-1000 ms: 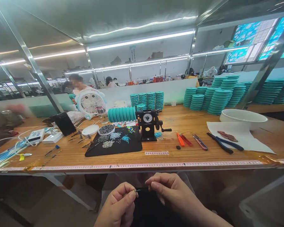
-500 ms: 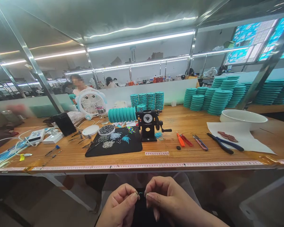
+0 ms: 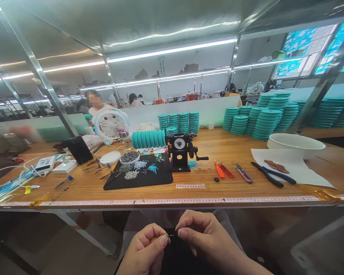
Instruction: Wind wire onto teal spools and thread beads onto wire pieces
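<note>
My left hand (image 3: 149,246) is closed in a pinch on a small dark loop (image 3: 167,235) of thin line or wire. A tiny bluish bit (image 3: 171,235) pokes out from the loop towards the right. Just beside it, my right hand (image 3: 199,233) pinches with thumb and forefinger; whatever is between these fingertips is too small to make out. Both hands are held in front of the table's near edge, over dark clothing, with a narrow gap between them.
A black hand-crank winder (image 3: 180,152) carries teal spools (image 3: 148,139). Left of it, a black mat (image 3: 157,178) bears small parts and a dish of grey pieces (image 3: 129,157). Pliers (image 3: 268,173), a cutter (image 3: 243,173), a white bowl (image 3: 296,146) and spool stacks (image 3: 266,124) stand rightward.
My right hand's fingertips have shifted slightly up from the bluish bit, and its lower fingers have curled in. My left hand keeps its pinch almost in place.
</note>
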### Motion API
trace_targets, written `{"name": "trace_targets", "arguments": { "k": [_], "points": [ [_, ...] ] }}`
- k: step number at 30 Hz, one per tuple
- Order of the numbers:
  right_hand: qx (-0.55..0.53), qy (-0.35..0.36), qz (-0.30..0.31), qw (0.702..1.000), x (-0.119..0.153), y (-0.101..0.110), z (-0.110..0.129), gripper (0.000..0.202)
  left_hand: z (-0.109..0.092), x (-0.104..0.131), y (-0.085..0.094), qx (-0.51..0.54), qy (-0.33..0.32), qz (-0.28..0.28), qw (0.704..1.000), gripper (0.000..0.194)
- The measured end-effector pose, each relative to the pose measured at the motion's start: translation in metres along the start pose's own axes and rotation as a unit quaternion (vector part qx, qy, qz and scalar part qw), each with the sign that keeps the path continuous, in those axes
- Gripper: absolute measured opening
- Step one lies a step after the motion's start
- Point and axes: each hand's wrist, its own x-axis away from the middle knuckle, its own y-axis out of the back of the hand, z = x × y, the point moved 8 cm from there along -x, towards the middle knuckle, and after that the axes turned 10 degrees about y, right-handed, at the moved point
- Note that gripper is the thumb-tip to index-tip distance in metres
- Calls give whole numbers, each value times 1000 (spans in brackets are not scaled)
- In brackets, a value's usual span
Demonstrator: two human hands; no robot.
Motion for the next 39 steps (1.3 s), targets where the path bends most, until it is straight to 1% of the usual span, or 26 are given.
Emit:
{"name": "trace_targets", "arguments": {
  "k": [3, 5, 9, 11, 13, 23, 28, 32, 34, 37, 39],
  "points": [
    [2, 6, 1, 1000, 0, -3, 4, 29, -1, 0, -1, -7, 2, 1, 1000, 40],
    [23, 11, 6, 1000, 0, -4, 6, 30, -1, 0, -2, -12, 0, 1, 1000, 40],
    [117, 75, 21, 990, 0, -4, 20, 32, 0, 1, -3, -19, 0, 2, 1000, 42],
    [130, 86, 36, 987, 0, -5, 22, 33, 0, 1, -4, -22, -2, 3, 1000, 43],
    [122, 81, 41, 988, -1, -4, 21, 33, 0, 1, -4, -23, -7, 4, 1000, 42],
    [55, 47, 20, 997, -2, 3, 11, 36, 3, -3, -4, -3, 1, 13, 1000, 41],
    [17, 44, -17, 999, 1, 13, 7, 32, 2, -2, -6, -4, 9, 17, 1000, 41],
    [-36, 14, -41, 998, 1, 19, 0, 32, -1, 0, -6, 7, 10, 13, 1000, 40],
    [-33, -10, -29, 999, 1, 20, -6, 32, -2, 1, -5, 12, 7, 7, 1000, 41],
    [-10, -42, 19, 999, 4, 18, -14, 36, -2, 2, -5, 19, 9, 2, 1000, 43],
    [10, -46, 30, 998, 6, 20, -12, 36, -1, 1, -4, 31, 15, 3, 999, 44]
  ]
}}
